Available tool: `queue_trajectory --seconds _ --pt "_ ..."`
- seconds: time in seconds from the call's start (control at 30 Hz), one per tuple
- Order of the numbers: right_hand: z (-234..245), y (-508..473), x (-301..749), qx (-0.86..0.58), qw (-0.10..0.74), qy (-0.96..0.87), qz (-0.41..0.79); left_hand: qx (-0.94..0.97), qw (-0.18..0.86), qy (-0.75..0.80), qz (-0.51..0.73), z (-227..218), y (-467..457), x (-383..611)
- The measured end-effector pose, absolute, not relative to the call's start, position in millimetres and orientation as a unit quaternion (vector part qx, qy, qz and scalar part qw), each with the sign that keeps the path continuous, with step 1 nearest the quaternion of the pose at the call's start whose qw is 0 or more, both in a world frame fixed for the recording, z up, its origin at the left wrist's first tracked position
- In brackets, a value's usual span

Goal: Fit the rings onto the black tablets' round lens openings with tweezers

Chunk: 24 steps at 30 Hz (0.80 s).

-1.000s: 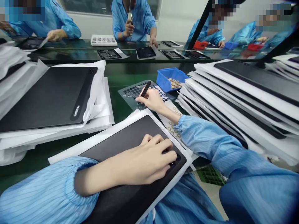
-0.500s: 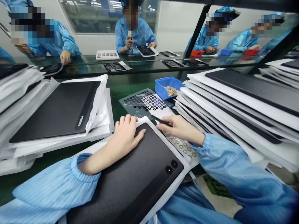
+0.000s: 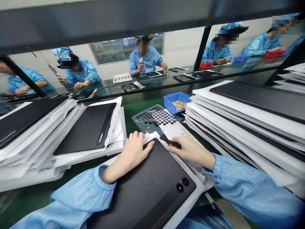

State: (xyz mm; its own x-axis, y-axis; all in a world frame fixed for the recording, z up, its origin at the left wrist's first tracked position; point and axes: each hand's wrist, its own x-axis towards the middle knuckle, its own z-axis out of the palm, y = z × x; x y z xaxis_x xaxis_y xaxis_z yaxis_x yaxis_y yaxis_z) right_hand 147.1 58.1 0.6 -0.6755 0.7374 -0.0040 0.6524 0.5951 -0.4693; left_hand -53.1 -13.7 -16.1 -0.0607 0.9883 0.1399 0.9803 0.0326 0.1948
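A black tablet back cover lies at a slant on white sheet in front of me, with two round camera lenses near its right corner. My left hand grips its far edge, fingers over the side and thumb on top near the far corner. Between the fingers of my right hand is a slim black hand tool. Its end is close to the cover's far corner; I cannot tell whether they touch. Beneath and beyond the right hand lies a sheet of black ring stickers, partly under clear film.
Stacks of black covers between white sheets stand left and right. A blue bin holds small tan pieces. Beyond, a conveyor carries tablet parts, and several co-workers in blue sit behind it. A grey beam crosses overhead.
My view has tilted up and shifted left, so everything sits lower and further right. My right hand with the black tool is nearer the cover's far corner. My left hand keeps its place on the cover.
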Motion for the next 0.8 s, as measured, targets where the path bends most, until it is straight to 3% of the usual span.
queue_trajectory --seconds 0.17,0.37,0.6,0.7,0.73,0.8 --pt "-7 54 145 -0.309 0.177 -0.917 0.181 0.702 0.001 0.701 0.126 -15 -15 -52" --pt "-5 53 142 -0.288 0.197 -0.918 0.189 0.707 -0.025 0.689 0.156 -8 -17 -51" --pt "15 48 145 -0.256 0.299 -0.857 0.332 0.703 -0.026 0.687 0.18 23 -33 -43" --pt "21 45 155 -0.255 0.345 -0.777 0.46 0.661 -0.11 0.719 0.186 65 -44 -64" --pt "22 44 160 -0.257 0.35 -0.746 0.505 0.615 -0.214 0.735 0.189 84 -46 -79" --pt "22 43 170 -0.258 0.343 -0.696 0.575 0.563 -0.316 0.739 0.192 120 -43 -118"
